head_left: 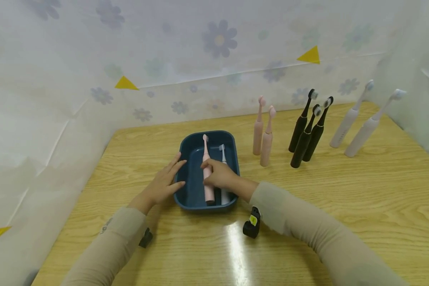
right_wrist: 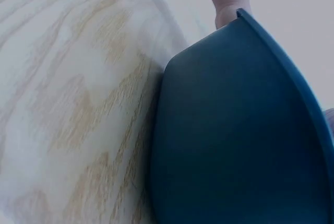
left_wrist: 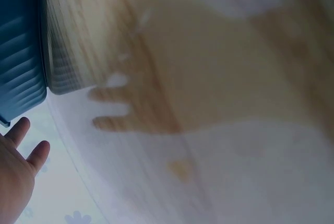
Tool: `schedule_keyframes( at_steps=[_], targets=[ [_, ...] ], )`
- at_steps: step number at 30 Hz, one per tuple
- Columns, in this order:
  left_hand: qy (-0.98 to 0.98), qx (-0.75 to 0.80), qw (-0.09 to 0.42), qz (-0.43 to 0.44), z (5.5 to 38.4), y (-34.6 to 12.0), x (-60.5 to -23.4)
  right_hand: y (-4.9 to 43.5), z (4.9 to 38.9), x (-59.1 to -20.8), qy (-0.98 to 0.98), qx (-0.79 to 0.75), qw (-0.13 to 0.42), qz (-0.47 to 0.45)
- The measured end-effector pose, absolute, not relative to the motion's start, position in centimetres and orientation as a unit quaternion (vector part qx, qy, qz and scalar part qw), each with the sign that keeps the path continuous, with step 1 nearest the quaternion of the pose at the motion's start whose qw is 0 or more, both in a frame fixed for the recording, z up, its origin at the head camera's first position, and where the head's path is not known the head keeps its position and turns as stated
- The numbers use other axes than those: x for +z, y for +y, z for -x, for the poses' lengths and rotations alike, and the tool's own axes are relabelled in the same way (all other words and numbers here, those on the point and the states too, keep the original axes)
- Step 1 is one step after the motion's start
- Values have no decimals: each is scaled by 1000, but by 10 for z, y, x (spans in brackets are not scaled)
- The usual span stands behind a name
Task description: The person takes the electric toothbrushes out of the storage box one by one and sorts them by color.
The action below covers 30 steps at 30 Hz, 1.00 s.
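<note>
A dark blue bin (head_left: 189,208) stands on the wooden table. Inside it, my right hand (head_left: 219,174) grips a pink electric toothbrush (head_left: 209,192) around its handle, head toward the far side. Beside that lies a white electric toothbrush (head_left: 225,196), partly hidden under the right hand. My left hand (head_left: 161,184) rests at the bin's left rim, fingers spread and fairly straight. In the left wrist view the left hand (left_wrist: 18,177) shows near a corner of the bin (left_wrist: 21,51). The bin's outer wall (right_wrist: 235,119) fills much of the right wrist view.
Right of the bin, two pink toothbrushes (head_left: 266,149) stand upright. Further right are three black toothbrushes (head_left: 300,149) and two pale white ones (head_left: 362,135). A flowered white sheet (head_left: 186,59) hangs behind the table (head_left: 343,210).
</note>
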State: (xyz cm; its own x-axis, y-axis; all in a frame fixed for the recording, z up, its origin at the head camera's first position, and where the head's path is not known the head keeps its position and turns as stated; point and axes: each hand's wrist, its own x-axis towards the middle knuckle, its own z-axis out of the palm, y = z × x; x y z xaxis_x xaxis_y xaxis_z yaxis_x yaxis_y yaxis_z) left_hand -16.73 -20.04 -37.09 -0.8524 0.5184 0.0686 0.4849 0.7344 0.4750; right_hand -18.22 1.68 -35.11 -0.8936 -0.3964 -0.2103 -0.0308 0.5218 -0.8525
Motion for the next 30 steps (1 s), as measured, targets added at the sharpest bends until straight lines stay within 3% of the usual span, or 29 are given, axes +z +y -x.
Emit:
schedule_keyframes(
  at_steps=[16, 30],
  targets=[
    [933, 243, 41, -263, 168, -200, -370, 30, 174, -339, 785, -587, 174, 94],
    [930, 241, 32, -275, 168, -201, -373, 59, 159, -326, 691, -688, 147, 164]
  ],
)
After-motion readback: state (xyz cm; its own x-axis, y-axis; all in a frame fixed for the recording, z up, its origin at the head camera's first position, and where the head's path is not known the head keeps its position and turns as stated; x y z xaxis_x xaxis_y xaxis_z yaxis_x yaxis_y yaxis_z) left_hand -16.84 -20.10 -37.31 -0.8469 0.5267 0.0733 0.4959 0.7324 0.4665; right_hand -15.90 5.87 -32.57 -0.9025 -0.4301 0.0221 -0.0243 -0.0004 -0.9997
